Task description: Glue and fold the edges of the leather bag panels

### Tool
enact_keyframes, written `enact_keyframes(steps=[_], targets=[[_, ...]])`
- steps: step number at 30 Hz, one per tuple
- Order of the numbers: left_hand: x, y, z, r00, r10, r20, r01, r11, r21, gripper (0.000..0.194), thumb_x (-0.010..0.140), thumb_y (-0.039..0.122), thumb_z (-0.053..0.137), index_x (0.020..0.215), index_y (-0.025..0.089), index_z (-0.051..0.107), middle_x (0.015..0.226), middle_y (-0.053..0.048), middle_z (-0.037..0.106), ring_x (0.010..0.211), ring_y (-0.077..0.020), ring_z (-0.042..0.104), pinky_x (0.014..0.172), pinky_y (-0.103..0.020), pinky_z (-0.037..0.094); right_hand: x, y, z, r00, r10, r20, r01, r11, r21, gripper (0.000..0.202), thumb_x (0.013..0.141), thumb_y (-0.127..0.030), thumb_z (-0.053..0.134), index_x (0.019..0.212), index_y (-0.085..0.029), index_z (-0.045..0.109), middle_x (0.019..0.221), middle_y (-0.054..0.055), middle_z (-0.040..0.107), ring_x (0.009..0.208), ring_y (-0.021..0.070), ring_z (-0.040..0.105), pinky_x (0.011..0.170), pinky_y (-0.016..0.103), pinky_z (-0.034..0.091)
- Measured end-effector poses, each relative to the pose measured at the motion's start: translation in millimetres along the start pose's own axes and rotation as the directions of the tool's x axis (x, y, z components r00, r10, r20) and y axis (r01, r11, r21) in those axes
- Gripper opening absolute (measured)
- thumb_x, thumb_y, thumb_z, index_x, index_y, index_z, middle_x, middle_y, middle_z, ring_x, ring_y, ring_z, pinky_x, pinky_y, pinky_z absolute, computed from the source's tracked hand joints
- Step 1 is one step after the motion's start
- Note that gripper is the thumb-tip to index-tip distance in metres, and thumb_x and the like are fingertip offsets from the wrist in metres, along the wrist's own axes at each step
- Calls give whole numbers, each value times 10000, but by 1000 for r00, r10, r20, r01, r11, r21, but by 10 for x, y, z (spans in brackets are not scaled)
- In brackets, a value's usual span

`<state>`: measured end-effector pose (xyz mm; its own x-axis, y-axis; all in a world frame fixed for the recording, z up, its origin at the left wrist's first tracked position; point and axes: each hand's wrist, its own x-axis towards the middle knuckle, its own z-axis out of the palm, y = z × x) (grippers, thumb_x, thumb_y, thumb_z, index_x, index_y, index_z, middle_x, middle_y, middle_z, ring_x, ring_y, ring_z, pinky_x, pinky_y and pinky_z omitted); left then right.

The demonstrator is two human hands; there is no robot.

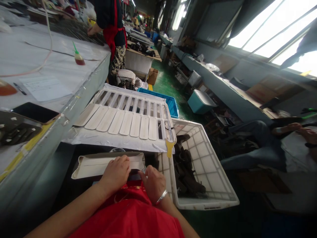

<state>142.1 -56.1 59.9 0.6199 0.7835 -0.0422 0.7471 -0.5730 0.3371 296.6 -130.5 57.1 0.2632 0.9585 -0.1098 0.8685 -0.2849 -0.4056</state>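
A long cream panel (95, 165) with a dark outer side and curled-up edges lies across my lap area. My left hand (116, 170) is closed over its right half, fingers bent on the pale face. Close to the panel's right end, my right hand (155, 183) is closed with the thumb towards the corner; whatever it grips is hidden. Just beyond, a white slatted rack (119, 142) carries a row of cream rounded strips (115, 121). A yellow tag-like piece (169, 148) hangs at the rack's right corner.
To the right stands a white crate (210, 165) with dark pieces inside. A blue crate (170, 102) sits behind the rack. The left table (94, 71) holds a phone (36, 112), paper and a green-tipped bottle (78, 59). A person in a red apron stands ahead; another sits right.
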Motion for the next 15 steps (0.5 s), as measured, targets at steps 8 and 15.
enact_keyframes(steps=[8,15], targets=[[1,-13,-30,1000,-8,17,9,1000,-13,182,841,187,421,803,154,596,963,-91,575,875,-231,545,757,-377,423,11,-86,348,809,149,569,-569,445,691,352,897,-416,399,731,-146,550,582,24,601,393,103,518,368,201,308],[76,-28,-24,998,-40,39,41,999,-20,180,835,172,415,829,151,594,970,-87,580,877,-230,535,756,-371,422,78,-234,344,695,185,695,-704,-25,710,323,908,-368,418,801,-106,574,626,34,624,388,92,509,387,206,326]])
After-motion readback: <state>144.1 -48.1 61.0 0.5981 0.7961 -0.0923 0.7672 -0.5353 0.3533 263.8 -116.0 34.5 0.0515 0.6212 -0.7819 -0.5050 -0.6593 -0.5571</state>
